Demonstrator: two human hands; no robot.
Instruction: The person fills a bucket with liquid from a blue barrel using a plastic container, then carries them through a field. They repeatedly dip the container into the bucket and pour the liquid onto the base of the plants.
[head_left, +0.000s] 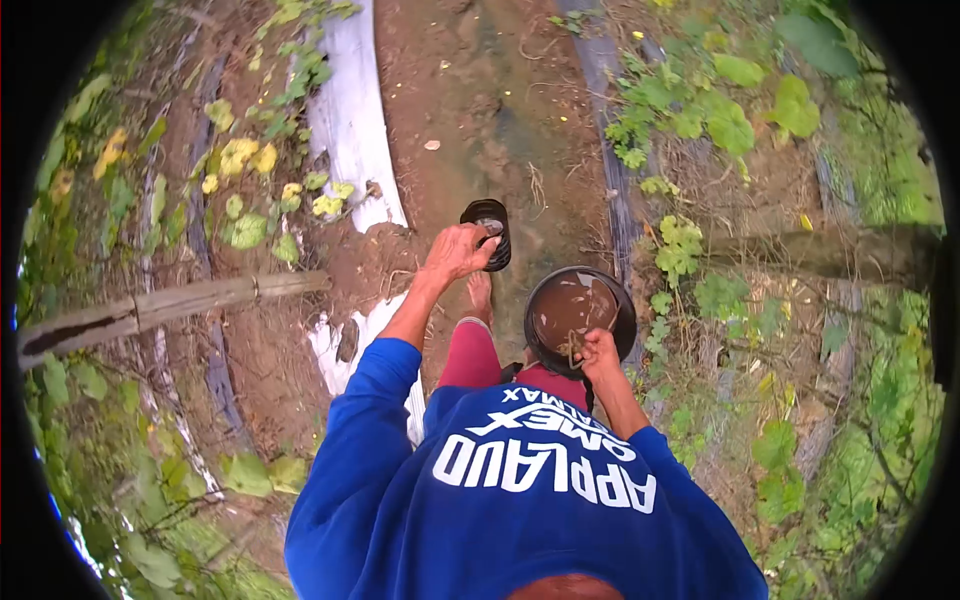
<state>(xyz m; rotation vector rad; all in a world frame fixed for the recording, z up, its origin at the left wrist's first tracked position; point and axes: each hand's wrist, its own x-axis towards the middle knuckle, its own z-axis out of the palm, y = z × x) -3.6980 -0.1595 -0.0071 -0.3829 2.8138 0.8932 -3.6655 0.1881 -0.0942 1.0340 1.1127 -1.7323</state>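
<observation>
My left hand (460,250) is closed on the rim of a small dark ridged cup (497,258), held out over the muddy path in front of my feet. Something pale shows inside the cup, too small to make out. My right hand (600,355) grips the handle of a black bucket (624,315) on my right side. Brown water (570,305) fills much of the bucket. The handle, thin and pale, partly crosses the water near my fingers.
A wet, muddy furrow (470,110) runs ahead between planted beds. White plastic sheeting (350,110) edges its left side, dark sheeting (603,120) its right. Leafy vines (715,110) grow on both sides. Wooden poles lie at left (170,305) and right (830,250).
</observation>
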